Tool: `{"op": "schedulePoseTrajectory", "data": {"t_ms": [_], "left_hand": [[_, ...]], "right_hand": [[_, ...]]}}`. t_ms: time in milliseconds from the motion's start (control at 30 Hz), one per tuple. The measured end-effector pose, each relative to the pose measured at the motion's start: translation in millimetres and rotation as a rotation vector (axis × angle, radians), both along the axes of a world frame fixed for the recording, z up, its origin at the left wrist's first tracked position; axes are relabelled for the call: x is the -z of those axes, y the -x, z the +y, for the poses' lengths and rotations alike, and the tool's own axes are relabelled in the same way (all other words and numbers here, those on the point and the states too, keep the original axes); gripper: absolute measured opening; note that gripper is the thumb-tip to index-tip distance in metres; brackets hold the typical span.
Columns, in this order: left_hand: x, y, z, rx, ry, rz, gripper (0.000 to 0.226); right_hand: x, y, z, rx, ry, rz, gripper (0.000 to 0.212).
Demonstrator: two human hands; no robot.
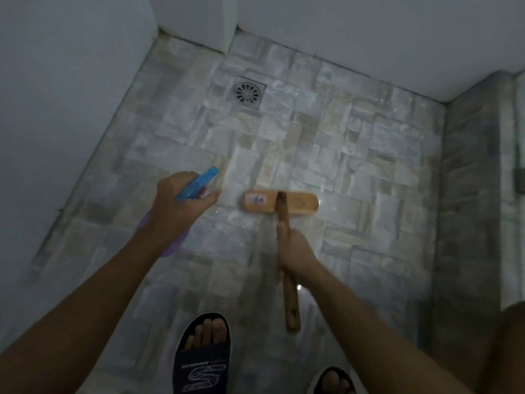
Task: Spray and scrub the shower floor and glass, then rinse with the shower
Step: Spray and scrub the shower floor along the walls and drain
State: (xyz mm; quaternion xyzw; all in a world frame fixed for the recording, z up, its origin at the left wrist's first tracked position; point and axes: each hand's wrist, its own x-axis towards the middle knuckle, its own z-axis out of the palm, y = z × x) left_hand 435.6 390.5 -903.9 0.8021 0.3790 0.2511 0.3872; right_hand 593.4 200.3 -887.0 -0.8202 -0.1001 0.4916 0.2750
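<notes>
My left hand [179, 207] grips a spray bottle [199, 182] with a blue trigger head and a purple body, its nozzle aimed forward over the stone-tile shower floor [355, 155]. My forefinger lies along the trigger. My right hand [295, 253] grips the wooden handle of a scrub brush [279, 201]. The brush's wide wooden head lies flat on the wet tiles, just right of the bottle. The handle's free end sticks out toward me below my fist.
A round metal drain [247, 93] sits in the floor at the back left. Pale walls [71, 81] close the stall on the left and back. A stone-tiled wall [468, 194] rises on the right. My feet in dark slides [203, 354] stand at the bottom.
</notes>
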Motion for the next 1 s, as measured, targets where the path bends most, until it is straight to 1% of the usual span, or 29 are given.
{"op": "schedulePoseTrajectory", "data": {"t_ms": [33, 100, 133, 167, 267, 300, 400, 433, 500, 567, 633, 700, 800, 900, 1000], "left_hand": [[0, -7, 3, 0.024, -0.011, 0.004, 0.033], [1, -24, 11, 0.069, -0.008, 0.003, 0.033], [1, -31, 14, 0.084, 0.0, 0.002, 0.033], [0, -42, 16, 0.112, 0.012, 0.002, 0.034], [-4, -71, 20, 0.193, 0.058, -0.002, 0.034], [-5, -83, 21, 0.215, 0.084, 0.004, 0.034], [-4, -107, 18, 0.289, 0.125, 0.016, 0.036], [-5, -122, 14, 0.333, 0.129, 0.017, 0.036], [-7, -138, 9, 0.387, 0.132, 0.024, 0.036], [-5, -159, 0, 0.471, 0.118, 0.032, 0.04], [-3, -175, -11, 0.555, 0.103, 0.042, 0.046], [-2, -190, -24, 0.613, 0.102, 0.071, 0.05], [-2, -216, -51, 0.687, 0.123, 0.134, 0.041], [-3, -236, -74, 0.766, 0.168, 0.144, 0.028], [-1, -253, -94, 0.87, 0.143, 0.154, 0.031]], "right_hand": [[3, -21, 20, 0.056, -0.01, 0.009, 0.053], [6, -59, 48, 0.209, -0.06, 0.091, 0.046], [6, -67, 51, 0.256, -0.072, 0.134, 0.043], [6, -71, 48, 0.273, -0.061, 0.137, 0.042], [3, -40, 9, 0.235, -0.029, 0.051, 0.049], [0, -23, -10, 0.255, -0.021, 0.048, 0.05], [-16, 20, -52, 0.346, 0.011, 0.126, 0.046], [-17, 21, -62, 0.389, 0.034, 0.145, 0.044], [-15, 6, -65, 0.425, 0.043, 0.135, 0.046], [-7, -28, -60, 0.55, 0.013, 0.059, 0.05], [-4, -64, -56, 0.693, -0.022, 0.054, 0.049], [-2, -83, -65, 0.768, -0.061, 0.067, 0.048], [-2, -67, -102, 0.828, -0.044, 0.091, 0.049], [-7, -40, -151, 0.953, 0.018, 0.097, 0.049], [-14, -48, -183, 0.967, 0.063, 0.069, 0.047]]}}
